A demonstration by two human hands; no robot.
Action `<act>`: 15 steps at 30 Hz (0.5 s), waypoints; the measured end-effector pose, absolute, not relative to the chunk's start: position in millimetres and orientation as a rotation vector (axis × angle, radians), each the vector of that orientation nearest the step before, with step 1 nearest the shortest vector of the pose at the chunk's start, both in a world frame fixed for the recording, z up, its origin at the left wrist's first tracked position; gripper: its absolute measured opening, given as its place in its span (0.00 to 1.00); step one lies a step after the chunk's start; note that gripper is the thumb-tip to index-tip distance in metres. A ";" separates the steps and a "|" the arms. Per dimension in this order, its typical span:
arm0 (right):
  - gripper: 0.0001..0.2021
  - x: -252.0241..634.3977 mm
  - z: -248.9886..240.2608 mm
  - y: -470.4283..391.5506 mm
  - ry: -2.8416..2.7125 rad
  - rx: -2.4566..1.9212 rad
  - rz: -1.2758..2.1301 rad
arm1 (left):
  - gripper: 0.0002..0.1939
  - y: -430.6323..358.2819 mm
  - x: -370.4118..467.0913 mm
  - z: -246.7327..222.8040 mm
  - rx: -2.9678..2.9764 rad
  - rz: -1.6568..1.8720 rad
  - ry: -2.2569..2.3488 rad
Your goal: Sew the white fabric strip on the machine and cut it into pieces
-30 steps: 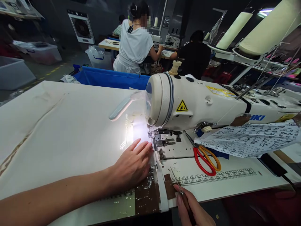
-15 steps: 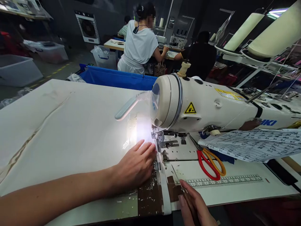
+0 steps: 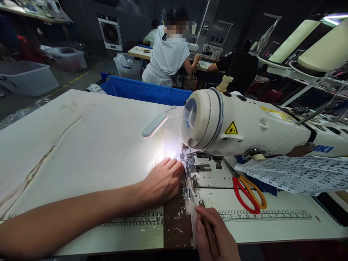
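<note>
Limits of view

Left hand point(image 3: 162, 181): whatever lies beneath, hidden. Right hand point(image 3: 217, 232): cut by bottom edge, covers part of awl point(image 3: 201, 203). Sewing machine point(image 3: 250, 125), larger thread cone point(image 3: 324, 49): cropped at right. Printed sheet point(image 3: 299, 174): characters too small to read.

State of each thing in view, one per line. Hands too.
left hand: fingers curled, grip hidden
right hand: closed around awl
awl: held, tip pointing away from the person
sewing machine: light on; running or stopped, can't tell
scissors: lying flat, not held
thread cones: on their stand
</note>
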State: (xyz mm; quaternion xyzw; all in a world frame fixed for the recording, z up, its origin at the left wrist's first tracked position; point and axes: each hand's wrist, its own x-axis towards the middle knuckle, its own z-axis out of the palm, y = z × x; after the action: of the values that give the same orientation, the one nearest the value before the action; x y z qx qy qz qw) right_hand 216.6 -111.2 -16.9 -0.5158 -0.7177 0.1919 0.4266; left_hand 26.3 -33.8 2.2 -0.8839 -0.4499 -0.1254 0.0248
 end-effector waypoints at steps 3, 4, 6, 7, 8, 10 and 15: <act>0.11 205.5 -15.8 -90.4 -2.075 -1.064 0.353 | 0.13 -28.5 25.8 -0.3 -2.740 -0.415 -1.418; 0.11 202.1 -15.9 -84.5 -2.135 -1.050 0.257 | 0.13 -27.0 25.5 -2.0 -2.741 -0.432 -1.410; 0.12 196.3 -16.6 -76.0 -2.196 -1.062 0.060 | 0.13 -24.8 24.6 -5.7 -2.750 -0.468 -1.385; 0.12 194.0 -17.2 -73.3 -2.212 -1.067 -0.016 | 0.13 -24.1 24.0 -7.1 -2.758 -0.481 -1.374; 0.13 192.1 -17.9 -71.4 -2.223 -1.068 -0.071 | 0.13 -23.8 23.3 -8.2 -2.768 -0.489 -1.366; 0.14 189.4 -19.3 -69.1 -2.238 -1.064 -0.138 | 0.13 -23.9 21.9 -9.1 -2.784 -0.501 -1.361; 0.15 185.7 -22.3 -65.6 -2.251 -1.085 -0.240 | 0.12 -24.9 20.3 -9.2 -2.786 -0.533 -1.375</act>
State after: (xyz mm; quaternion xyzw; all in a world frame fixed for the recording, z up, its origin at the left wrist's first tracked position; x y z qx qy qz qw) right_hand 185.7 -65.6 -22.3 -0.4109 -0.8524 -0.0908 0.3103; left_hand 20.3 -24.9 -9.2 -0.8838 -0.4362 -0.1691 -0.0056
